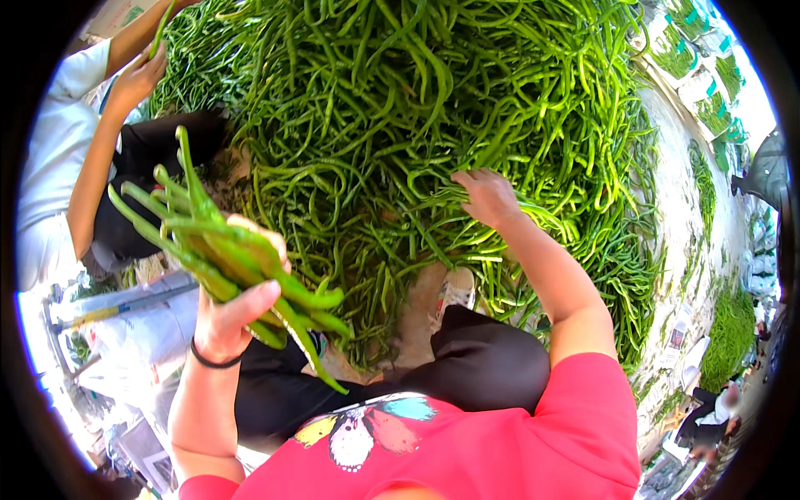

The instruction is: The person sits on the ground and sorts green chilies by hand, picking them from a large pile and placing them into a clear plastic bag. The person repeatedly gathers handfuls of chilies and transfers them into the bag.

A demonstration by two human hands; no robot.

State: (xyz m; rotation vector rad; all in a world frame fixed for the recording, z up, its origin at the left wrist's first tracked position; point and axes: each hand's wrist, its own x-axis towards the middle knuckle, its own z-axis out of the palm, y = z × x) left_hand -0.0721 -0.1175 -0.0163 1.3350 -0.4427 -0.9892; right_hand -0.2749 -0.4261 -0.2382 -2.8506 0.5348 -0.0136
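Currently I log left hand point(225, 323) clamped on pepper bunch point(237, 252); right hand point(490, 198) at far pile point(375, 100), grip unclear.

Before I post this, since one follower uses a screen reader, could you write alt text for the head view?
A person's left hand grips a bunch of long green chili peppers, while the right hand is at a large heap of similar peppers. At upper left, another person's hand holds a single green chili.
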